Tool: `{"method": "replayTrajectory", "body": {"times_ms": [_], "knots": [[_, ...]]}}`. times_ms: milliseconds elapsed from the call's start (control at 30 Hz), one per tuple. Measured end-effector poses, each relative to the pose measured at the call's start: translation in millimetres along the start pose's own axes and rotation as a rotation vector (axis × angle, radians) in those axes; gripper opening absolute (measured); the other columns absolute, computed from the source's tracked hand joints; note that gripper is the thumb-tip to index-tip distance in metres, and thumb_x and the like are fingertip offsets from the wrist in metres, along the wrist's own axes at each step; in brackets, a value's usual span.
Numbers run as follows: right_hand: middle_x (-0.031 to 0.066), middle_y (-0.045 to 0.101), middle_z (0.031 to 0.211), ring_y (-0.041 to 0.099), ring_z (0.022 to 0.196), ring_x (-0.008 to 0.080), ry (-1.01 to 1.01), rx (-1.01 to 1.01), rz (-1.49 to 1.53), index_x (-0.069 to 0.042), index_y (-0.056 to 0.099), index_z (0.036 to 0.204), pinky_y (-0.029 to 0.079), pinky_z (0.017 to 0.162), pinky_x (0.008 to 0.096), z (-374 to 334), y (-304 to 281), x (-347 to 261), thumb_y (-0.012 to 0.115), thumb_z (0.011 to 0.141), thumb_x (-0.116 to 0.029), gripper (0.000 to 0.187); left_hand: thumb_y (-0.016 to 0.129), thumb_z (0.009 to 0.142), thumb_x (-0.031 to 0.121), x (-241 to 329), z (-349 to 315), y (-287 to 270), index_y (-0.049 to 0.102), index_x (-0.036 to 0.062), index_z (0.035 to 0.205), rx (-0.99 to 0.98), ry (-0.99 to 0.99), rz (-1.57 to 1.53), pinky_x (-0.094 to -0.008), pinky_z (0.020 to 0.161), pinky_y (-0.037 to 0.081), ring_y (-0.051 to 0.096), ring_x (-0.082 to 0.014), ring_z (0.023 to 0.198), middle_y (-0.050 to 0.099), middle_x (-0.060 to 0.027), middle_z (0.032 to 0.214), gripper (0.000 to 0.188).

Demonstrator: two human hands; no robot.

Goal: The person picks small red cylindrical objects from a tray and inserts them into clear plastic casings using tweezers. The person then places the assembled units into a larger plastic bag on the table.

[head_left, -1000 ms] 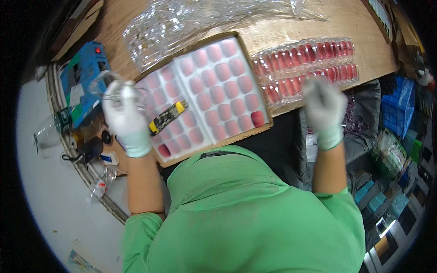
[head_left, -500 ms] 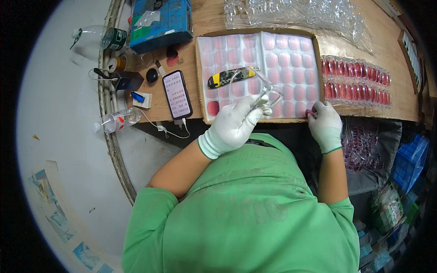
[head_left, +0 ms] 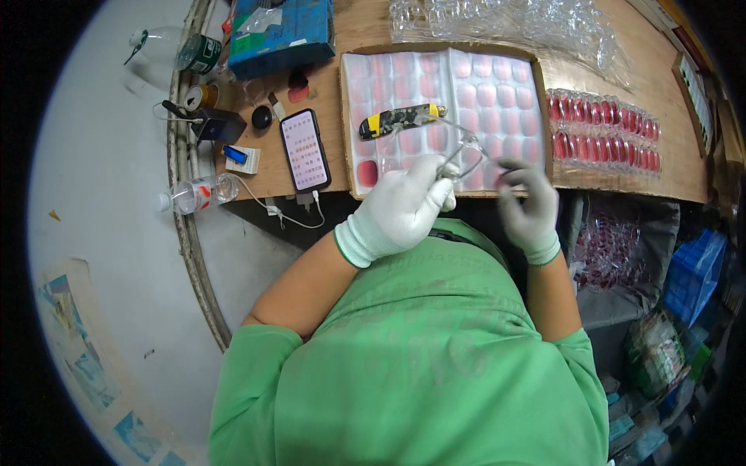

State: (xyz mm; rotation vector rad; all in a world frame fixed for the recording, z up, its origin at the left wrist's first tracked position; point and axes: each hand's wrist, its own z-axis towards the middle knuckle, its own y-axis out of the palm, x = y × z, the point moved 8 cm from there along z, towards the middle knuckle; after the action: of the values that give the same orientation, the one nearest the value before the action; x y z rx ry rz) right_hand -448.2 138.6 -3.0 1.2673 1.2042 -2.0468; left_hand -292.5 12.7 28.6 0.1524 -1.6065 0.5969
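My left hand point(head_left: 404, 200), in a white knit glove, is closed on a clear eyeglass frame point(head_left: 471, 155), held up above the near edge of a shallow cardboard box point(head_left: 548, 116). In the box, rows of pinkish-red lenses point(head_left: 486, 96) lie under a thin white sheet. One darker red lens point(head_left: 367, 172) is at the near left corner, uncovered. My gloved right hand point(head_left: 530, 203) is just right of the frame, blurred by motion. A small reddish lens point(head_left: 500, 180) shows faintly at its fingertips. A yellow and black utility knife point(head_left: 402, 121) lies across the covered lenses.
Clear frames point(head_left: 497, 22) are heaped behind the box. Two rows of red-lensed glasses point(head_left: 606, 147) stand to its right. A phone point(head_left: 305, 151) with a cable, a blue box point(head_left: 280, 50) and bottles point(head_left: 203, 194) are on the left. A dark bin point(head_left: 614, 241) of glasses sits lower right.
My right hand has moved left and up from the box's near right edge toward the eyeglass frame. My left hand keeps its hold on the frame, almost still.
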Motion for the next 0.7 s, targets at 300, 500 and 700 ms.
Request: {"method": "replayTrajectory", "body": {"times_ms": [300, 500, 700], "knots": [[0.0230, 0.061, 0.136, 0.068, 0.101, 0.0366, -0.186, -0.295, -0.272, 0.001, 0.064, 0.103, 0.055, 0.085, 0.0418, 25.6, 13.6, -47.6, 0.074, 0.076, -0.001, 0.028, 0.051, 0.102, 0.010, 14.3, -1.8, 27.7, 0.058, -0.0009, 0.115, -0.289, 0.034, -0.068, -0.0325, 0.068, 0.055, 0.070, -0.0195, 0.070, 0.069, -0.0102, 0.078, 0.018], [0.0104, 0.068, 0.111, 0.066, 0.098, 0.0197, 0.132, -0.558, 0.371, -0.004, 0.062, 0.125, 0.052, 0.092, 0.0357, 0.1, 56.3, -37.2, 0.068, 0.088, -0.005, 0.038, 0.050, 0.101, 0.009, 31.9, -2.8, 15.1, 0.058, -0.0041, 0.114, -0.207, -0.059, -0.290, -0.0294, 0.068, 0.054, 0.068, -0.0155, 0.071, 0.068, -0.0091, 0.076, 0.020], [0.0066, 0.068, 0.105, 0.062, 0.093, 0.0139, 0.350, -0.275, 0.552, 0.001, 0.062, 0.112, 0.052, 0.086, 0.0312, 0.9, 39.6, 1.3, 0.068, 0.093, -0.005, 0.020, 0.049, 0.104, 0.010, 25.3, -6.3, 7.1, 0.057, -0.0049, 0.115, -0.097, -0.045, -0.244, -0.0282, 0.068, 0.054, 0.067, -0.0124, 0.072, 0.068, -0.0084, 0.081, 0.020]]}}
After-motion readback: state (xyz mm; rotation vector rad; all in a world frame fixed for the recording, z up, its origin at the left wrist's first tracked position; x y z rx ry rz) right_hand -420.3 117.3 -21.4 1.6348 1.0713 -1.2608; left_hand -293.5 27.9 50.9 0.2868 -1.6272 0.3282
